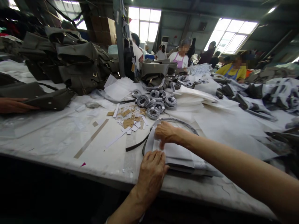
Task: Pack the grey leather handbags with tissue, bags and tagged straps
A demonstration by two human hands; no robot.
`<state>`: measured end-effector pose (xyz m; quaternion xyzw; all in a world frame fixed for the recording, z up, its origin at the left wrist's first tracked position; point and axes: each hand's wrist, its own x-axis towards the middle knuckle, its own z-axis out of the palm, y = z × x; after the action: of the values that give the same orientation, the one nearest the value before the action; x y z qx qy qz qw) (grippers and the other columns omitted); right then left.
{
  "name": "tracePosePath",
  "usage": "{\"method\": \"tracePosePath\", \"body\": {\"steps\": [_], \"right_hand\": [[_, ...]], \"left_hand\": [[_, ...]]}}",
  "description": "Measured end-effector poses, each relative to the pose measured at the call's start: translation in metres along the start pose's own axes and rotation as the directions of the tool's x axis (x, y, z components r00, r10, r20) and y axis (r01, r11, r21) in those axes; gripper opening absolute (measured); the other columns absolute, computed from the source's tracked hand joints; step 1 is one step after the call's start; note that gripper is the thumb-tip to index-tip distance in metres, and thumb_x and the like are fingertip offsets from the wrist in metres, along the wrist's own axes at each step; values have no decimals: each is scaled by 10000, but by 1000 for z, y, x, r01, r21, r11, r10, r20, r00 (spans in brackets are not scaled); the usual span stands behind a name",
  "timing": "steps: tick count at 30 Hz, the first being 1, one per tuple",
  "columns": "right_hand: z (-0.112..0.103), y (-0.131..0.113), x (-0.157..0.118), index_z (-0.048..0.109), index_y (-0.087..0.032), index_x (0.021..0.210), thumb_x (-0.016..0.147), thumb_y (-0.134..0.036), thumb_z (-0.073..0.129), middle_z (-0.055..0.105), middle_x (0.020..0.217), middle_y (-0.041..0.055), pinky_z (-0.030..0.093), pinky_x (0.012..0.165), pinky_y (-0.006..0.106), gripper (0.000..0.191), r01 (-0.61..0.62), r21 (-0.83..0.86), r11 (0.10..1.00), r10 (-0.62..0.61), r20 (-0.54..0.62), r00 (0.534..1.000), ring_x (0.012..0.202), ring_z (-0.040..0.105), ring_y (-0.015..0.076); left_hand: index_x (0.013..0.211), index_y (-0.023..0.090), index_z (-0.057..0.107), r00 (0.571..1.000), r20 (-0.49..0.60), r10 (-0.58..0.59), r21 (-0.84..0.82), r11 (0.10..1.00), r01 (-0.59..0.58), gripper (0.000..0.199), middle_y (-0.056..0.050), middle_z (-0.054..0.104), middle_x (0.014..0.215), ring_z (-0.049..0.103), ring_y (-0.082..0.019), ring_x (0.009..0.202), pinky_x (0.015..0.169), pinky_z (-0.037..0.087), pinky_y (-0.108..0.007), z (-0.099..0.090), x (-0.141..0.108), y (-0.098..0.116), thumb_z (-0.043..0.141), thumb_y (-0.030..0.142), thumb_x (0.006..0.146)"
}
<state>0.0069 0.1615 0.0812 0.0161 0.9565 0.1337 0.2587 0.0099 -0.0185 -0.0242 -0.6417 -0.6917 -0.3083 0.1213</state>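
Observation:
A dark grey-green bag lies near the table's front edge, mostly hidden under white wrapping paper (179,154). My left hand (151,169) rests on the near left part of the paper, its fingers laid flat on it. Just beyond, my right hand (166,132) reaches across from the right, fingers curled in at the paper's upper left edge with the thumb pointing down. What lies under those curled fingers is hidden. A dark strap (137,144), partly covered in clear wrap, curves out from behind the bag.
Coiled wrapped straps (153,104) and loose cardboard tags (128,123) lie beyond. Dark bags (79,67) are piled at the back left. Another person's hand (16,105) touches a bag (51,96). White paper sheets (224,119) spread rightward. People work behind.

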Motion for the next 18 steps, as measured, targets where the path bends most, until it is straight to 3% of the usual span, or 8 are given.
{"method": "tracePosePath", "body": {"steps": [4,7,9,11,13,16,18], "right_hand": [[24,22,-7,682,-148,1018,693,-535,798,693,1042,139,405,867,377,518,-111,52,992,121,-252,960,1019,612,297],[48,36,-26,639,-181,1120,764,-425,779,668,1117,116,380,916,374,453,-271,190,944,327,-418,848,1063,585,273],[66,44,-48,602,-192,1201,813,-431,730,654,1168,110,375,938,375,473,-361,254,897,439,-436,785,1087,574,267],[84,54,-75,575,-190,1243,849,-444,676,642,1201,119,374,953,387,479,-471,297,831,556,-424,715,1108,566,274],[101,67,-105,545,-182,1281,851,-421,653,614,1259,144,364,979,415,504,-612,354,707,706,-384,594,1154,542,298],[128,88,-140,409,-163,1413,792,-450,665,450,1452,190,351,1013,464,731,-792,420,443,894,-145,424,1292,439,345],[146,97,-150,334,-135,1461,745,-466,679,392,1487,220,392,981,472,861,-841,429,329,923,42,383,1305,435,363]], "left_hand": [[1183,151,581,999,34,-8,10,1000,8,332,-67,681,1142,614,-241,1081,987,455,-423,-4,2,1,655,226,868],[1165,161,595,1000,26,7,25,1000,-7,309,-63,685,1134,623,-235,1061,975,461,-410,-7,3,1,651,213,866],[1163,168,602,1000,-7,30,45,999,-30,283,-65,691,1124,629,-235,1056,967,459,-405,-7,3,0,620,195,881],[1161,167,610,997,-54,59,69,996,-55,267,-71,694,1121,635,-237,1046,960,454,-405,-4,2,-2,587,186,896],[1157,161,617,992,-96,84,82,994,-76,256,-75,697,1118,638,-237,1030,954,445,-403,-2,2,-3,563,188,908],[1145,158,626,986,-125,106,86,992,-96,242,-68,702,1097,637,-234,1009,942,433,-391,0,3,-5,531,200,927],[1142,154,628,985,-131,111,90,991,-99,239,-64,704,1085,635,-232,1001,934,427,-385,-1,4,-5,518,205,936]]}}
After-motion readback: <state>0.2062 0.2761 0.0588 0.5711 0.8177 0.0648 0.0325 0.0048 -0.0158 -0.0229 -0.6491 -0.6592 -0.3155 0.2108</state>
